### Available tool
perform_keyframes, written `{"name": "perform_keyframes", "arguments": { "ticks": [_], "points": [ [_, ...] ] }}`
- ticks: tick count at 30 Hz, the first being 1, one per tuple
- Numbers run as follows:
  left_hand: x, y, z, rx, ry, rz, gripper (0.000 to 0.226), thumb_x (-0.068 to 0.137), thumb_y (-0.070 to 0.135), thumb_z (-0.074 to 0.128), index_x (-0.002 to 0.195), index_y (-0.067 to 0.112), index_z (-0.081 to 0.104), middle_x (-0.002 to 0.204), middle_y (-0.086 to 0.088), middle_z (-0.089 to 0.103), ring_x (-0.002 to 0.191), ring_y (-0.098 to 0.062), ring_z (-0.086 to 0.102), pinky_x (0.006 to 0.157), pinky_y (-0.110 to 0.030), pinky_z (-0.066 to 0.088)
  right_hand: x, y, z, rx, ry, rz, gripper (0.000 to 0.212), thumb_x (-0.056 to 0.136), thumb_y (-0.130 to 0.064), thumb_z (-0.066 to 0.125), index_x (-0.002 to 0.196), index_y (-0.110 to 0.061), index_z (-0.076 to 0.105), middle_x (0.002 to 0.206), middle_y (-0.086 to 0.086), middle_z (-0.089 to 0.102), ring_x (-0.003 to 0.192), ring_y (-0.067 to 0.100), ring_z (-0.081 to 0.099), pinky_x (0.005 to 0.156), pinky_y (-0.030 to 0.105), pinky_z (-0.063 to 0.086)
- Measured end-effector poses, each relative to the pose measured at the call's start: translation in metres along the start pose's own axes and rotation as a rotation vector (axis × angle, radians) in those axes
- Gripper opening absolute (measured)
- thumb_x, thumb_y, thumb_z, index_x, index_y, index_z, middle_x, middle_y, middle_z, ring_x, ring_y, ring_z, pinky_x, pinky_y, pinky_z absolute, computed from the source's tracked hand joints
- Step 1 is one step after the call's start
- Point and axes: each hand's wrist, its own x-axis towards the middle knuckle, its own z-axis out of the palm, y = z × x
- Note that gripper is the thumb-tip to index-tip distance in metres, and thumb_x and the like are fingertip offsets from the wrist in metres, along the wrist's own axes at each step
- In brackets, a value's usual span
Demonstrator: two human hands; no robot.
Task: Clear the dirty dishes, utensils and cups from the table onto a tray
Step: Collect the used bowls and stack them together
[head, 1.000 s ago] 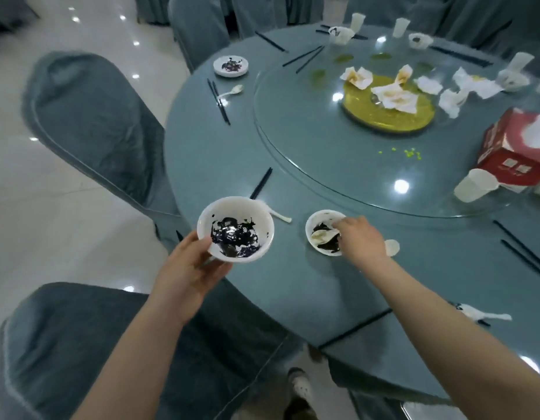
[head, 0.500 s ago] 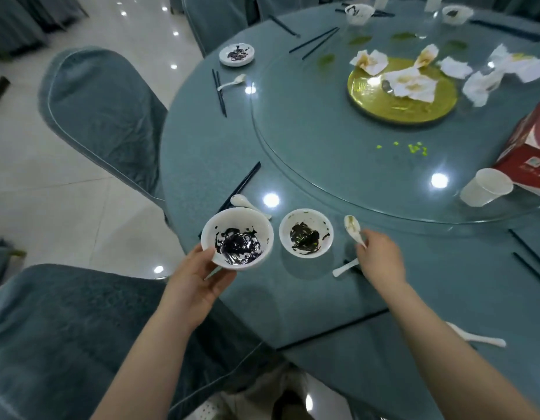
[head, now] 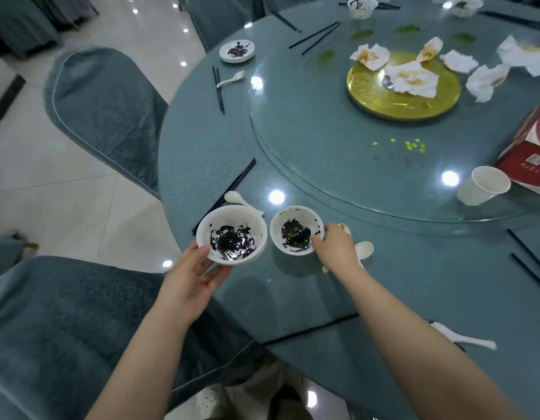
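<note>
On the round table (head: 383,268), left hand (head: 189,280) grips one upright bowl (head: 231,234); right hand (head: 335,248) seemingly pinches another bowl's (head: 296,230) rim.

Bare forearms; no sleeves; hands (head: 189,283) ungloved

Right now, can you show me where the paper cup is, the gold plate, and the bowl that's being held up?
paper cup (head: 483,185): head view, on its outer side wall.
gold plate (head: 371,97): head view, on bare surface near its left rim.
held bowl (head: 220,221): head view, on its white inner wall.
</note>
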Motion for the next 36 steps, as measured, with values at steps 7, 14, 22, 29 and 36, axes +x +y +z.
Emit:
{"name": "perform_keyframes", "arguments": {
  "ticks": [7, 14, 22, 29, 36],
  "points": [
    [-0.003, -0.001, -0.004, 0.059, -0.064, 0.069, 0.023, 0.093, 0.009, 0.054, 0.107, 0.022, 0.067, 0.101, -0.005, 0.073, 0.089, -0.021, 0.070, 0.068, -0.031, 0.059, -0.024, -0.033, -0.035, 0.410, 0.103, -0.042, 0.014, 0.081, -0.018, 0.054, 0.089, -0.022, 0.065, 0.058, -0.004, 0.066, 0.051, 0.015, 0.059, 0.053, 0.025, 0.049],
    [-0.022, -0.014, 0.014, 0.161, -0.260, 0.036, 0.046, 0.084, 0.007, 0.064, 0.127, 0.019, 0.055, 0.111, -0.011, 0.070, 0.099, -0.026, 0.068, 0.080, -0.036, 0.057, -0.103, -0.057, -0.042, 0.554, 0.036, -0.051, 0.011, 0.085, -0.018, 0.056, 0.083, -0.023, 0.066, 0.048, -0.013, 0.056, 0.038, 0.001, 0.048, 0.039, 0.013, 0.037],
    [-0.058, -0.016, 0.005, 0.322, -0.540, 0.002, 0.039, 0.086, 0.012, 0.062, 0.122, 0.025, 0.061, 0.103, -0.005, 0.073, 0.086, -0.020, 0.072, 0.064, -0.027, 0.057, -0.188, -0.058, -0.040, 0.667, 0.115, 0.033, 0.023, 0.088, -0.015, 0.051, 0.106, -0.020, 0.063, 0.093, 0.000, 0.068, 0.076, 0.017, 0.066, 0.069, 0.038, 0.060],
    [-0.101, -0.025, -0.018, 0.347, -0.746, -0.069, 0.031, 0.091, 0.031, 0.056, 0.119, 0.019, 0.061, 0.111, -0.007, 0.070, 0.098, -0.024, 0.068, 0.070, -0.035, 0.058, -0.279, -0.046, -0.034, 0.730, 0.265, 0.073, 0.039, 0.076, 0.005, 0.046, 0.090, -0.023, 0.070, 0.093, 0.011, 0.071, 0.084, 0.025, 0.068, 0.073, 0.043, 0.060],
    [-0.160, -0.076, -0.018, 0.448, -0.871, -0.167, 0.030, 0.092, 0.012, 0.054, 0.122, 0.019, 0.057, 0.089, 0.000, 0.074, 0.080, -0.017, 0.071, 0.061, -0.032, 0.057, -0.382, 0.006, -0.043, 0.860, 0.424, 0.210, 0.022, 0.086, -0.006, 0.056, 0.098, -0.019, 0.069, 0.078, -0.006, 0.070, 0.064, 0.007, 0.063, 0.067, 0.028, 0.055]
  ]
}}
